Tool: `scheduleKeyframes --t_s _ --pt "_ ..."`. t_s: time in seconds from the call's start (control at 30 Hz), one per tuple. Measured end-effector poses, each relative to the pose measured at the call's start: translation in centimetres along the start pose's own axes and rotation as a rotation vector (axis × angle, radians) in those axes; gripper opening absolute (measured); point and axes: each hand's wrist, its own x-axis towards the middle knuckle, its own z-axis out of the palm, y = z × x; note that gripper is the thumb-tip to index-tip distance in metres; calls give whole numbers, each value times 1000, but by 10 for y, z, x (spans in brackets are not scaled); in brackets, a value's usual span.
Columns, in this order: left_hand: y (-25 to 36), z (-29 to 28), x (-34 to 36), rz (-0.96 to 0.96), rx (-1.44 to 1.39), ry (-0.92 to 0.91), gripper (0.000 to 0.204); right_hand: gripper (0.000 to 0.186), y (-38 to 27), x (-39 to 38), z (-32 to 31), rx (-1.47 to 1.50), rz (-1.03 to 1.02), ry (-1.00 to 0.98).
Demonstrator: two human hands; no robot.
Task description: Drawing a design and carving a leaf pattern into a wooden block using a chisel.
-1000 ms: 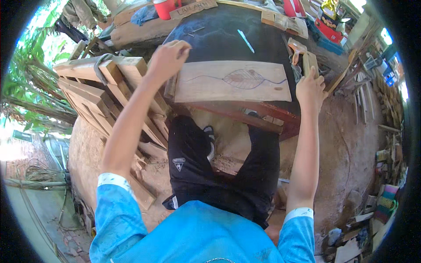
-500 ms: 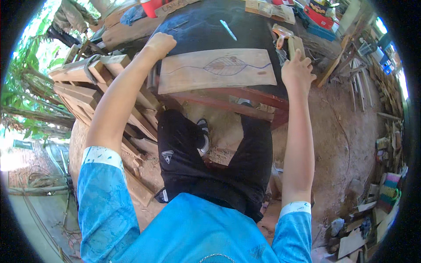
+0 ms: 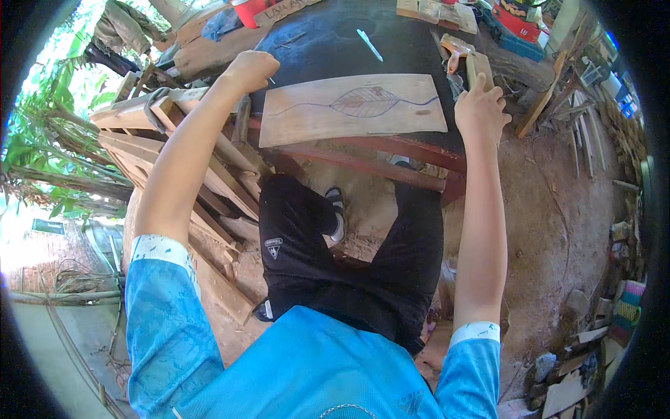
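Note:
My left hand [image 3: 251, 72] is closed in a fist over the far left corner of the leaf-marked board. A thin pale tip pokes out below its fingers; the rest of what it holds is hidden. The flat wooden board [image 3: 307, 128] lies on the dark tabletop [image 3: 321, 56], with a leaf and a wavy line drawn across it. At the table's right edge, my right hand [image 3: 481, 110] has its fingers bent around the near end of a wooden block [image 3: 479, 66]. Beside that block lies a wooden-handled brush [image 3: 455, 49]. A pale blue pen [image 3: 369, 45] rests beyond the board.
Stacked timber [image 3: 139, 140] stands to the left of the table. At the back are a red container [image 3: 246, 12], wooden pieces [image 3: 438, 14] and a blue box [image 3: 522, 50]. A log [image 3: 513, 70] lies right of the table. Scrap wood [image 3: 562, 394] is on the dirt floor at right.
The whole view has shifted slightly, moving the table up and to the right in the picture. A thin pale tip now shows below my left fist. My right hand stays at the block.

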Motion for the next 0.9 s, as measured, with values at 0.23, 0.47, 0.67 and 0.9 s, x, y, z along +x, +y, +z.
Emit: scheduleKeyframes --t_s 0.23,0.47,0.67,0.9 --pt "1 1 2 144 -27 76 19 53 1 0 0 -20 5 -15" --pt "-3 9 10 131 4 -46 11 54 0 0 -1 -1 1 -6" --pt "0 6 -2 51 -230 129 14 54 1 0 0 0 -5 18" --pt "37 -18 -12 -120 -583 393 18 54 1 -1 1 18 -11 27"
